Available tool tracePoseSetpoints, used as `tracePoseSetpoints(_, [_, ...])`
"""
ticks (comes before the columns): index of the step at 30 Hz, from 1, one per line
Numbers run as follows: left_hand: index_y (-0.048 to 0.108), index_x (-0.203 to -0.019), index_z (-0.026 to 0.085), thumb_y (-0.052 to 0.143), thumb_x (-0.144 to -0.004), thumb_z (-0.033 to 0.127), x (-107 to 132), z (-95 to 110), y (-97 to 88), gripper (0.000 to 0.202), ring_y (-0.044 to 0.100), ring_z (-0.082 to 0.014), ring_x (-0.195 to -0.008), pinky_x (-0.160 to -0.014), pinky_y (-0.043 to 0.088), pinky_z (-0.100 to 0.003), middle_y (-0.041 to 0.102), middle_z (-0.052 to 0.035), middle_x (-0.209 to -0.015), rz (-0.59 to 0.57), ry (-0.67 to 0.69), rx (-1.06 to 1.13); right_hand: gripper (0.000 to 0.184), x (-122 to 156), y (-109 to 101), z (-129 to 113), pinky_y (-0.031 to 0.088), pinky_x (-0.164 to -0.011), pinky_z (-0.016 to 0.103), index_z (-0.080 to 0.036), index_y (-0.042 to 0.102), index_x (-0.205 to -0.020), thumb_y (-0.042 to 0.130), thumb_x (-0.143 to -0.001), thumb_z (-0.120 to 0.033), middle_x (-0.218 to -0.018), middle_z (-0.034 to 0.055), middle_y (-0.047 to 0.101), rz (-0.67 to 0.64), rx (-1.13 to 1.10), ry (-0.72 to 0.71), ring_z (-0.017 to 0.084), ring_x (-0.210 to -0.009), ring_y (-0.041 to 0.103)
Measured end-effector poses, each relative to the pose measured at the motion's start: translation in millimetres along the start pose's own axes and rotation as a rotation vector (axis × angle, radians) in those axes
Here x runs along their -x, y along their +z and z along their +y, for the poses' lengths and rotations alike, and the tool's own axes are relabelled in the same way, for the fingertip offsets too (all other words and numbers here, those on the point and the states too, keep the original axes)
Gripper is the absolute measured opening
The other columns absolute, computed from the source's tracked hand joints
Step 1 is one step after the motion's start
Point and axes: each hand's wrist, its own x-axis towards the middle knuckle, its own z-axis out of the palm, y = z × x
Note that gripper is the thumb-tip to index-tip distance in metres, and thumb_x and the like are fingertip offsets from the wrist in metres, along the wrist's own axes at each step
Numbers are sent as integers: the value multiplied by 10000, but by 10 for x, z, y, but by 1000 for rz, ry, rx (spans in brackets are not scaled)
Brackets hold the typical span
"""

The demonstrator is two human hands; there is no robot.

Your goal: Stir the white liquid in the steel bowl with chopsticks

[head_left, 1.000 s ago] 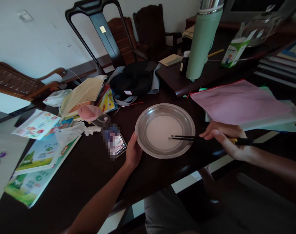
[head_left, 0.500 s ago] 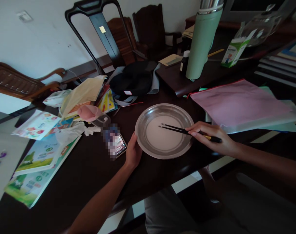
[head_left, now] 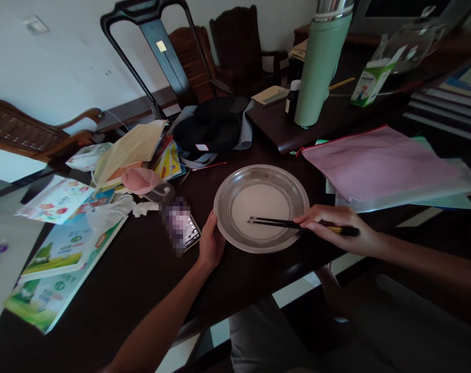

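A round metal basin stands on the dark table, with a pale, whitish layer covering its bottom. My left hand grips the basin's left rim, thumb on top and the other fingers hidden below. In my right hand is a pair of black chopsticks with gold-coloured bands near the back end. Their tips dip down over the pale layer, left of the basin's middle, close together. Just left of my left hand lies a phone with its screen lit and partly blurred.
A pink zip pouch lies on folders at the right. Behind stand a green thermos, a small dark bottle and a green-white box. A black bag is at the back, booklets at the left.
My right hand has moved slightly right and down, and the chopstick tips have swung lower and a little left over the pale layer. My left hand stays on the rim.
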Motion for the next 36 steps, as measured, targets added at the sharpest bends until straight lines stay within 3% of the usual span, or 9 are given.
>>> tracePoseSetpoints(6, [775, -1112, 242, 761, -854, 498, 5, 12, -4, 364, 669, -318, -1290, -1154, 491, -475, 798, -46, -1193, 3, -9, 2, 116, -88, 88, 154, 651, -778, 280, -228, 743, -1059, 638, -1008, -231, -1089, 76, 823, 20, 78, -77, 195, -975, 803])
tracePoseSetpoints(12, [775, -1103, 243, 763, -852, 496, 18, 33, 34, 357, 635, -330, -1341, -1165, 481, -476, 792, -52, -1221, -12, -7, 3, 175, -75, -147, 84, 582, -619, 291, -248, 730, -931, 588, -1032, -233, -883, 49, 792, 150, 184, -46, 182, -771, 761])
tracePoseSetpoints(17, [772, -1108, 242, 760, -854, 495, 11, 25, 29, 358, 653, -319, -1314, -1165, 480, -473, 797, -46, -1199, -13, -5, 6, 316, -10, -290, -43, 572, -607, 302, -239, 713, -847, 500, -1079, -263, -794, 41, 756, 180, 115, -52, 170, -704, 739])
tracePoseSetpoints(22, [783, -1096, 233, 811, -799, 520, -6, -3, 4, 413, 689, -309, -1244, -1159, 482, -458, 807, -39, -1155, 13, -5, 24, 245, -5, -161, -110, 588, -607, 243, -221, 717, -900, 536, -1064, -237, -822, 38, 773, 54, 72, -80, 150, -728, 767])
tracePoseSetpoints(28, [784, -1083, 246, 835, -781, 521, -7, -5, 0, 411, 686, -306, -1245, -1158, 479, -454, 807, -31, -1145, 9, -8, 44, 121, -52, 74, 45, 634, -738, 265, -250, 719, -1061, 602, -1035, -235, -1042, 59, 816, 4, 69, -83, 170, -908, 791])
tracePoseSetpoints(32, [778, -1090, 235, 802, -819, 508, 1, 13, 17, 385, 658, -315, -1298, -1165, 474, -464, 802, -46, -1166, -15, 3, 34, 99, -102, 35, 118, 622, -706, 270, -232, 710, -1020, 611, -1026, -229, -1035, 69, 810, 28, 153, -94, 175, -889, 786])
tracePoseSetpoints(36, [781, -1091, 234, 815, -802, 511, 3, 20, 31, 401, 641, -321, -1324, -1173, 469, -460, 799, -45, -1178, -15, 4, 34, 150, -94, -114, 79, 587, -630, 285, -237, 705, -944, 586, -1031, -213, -883, 52, 782, 122, 223, -96, 171, -759, 752])
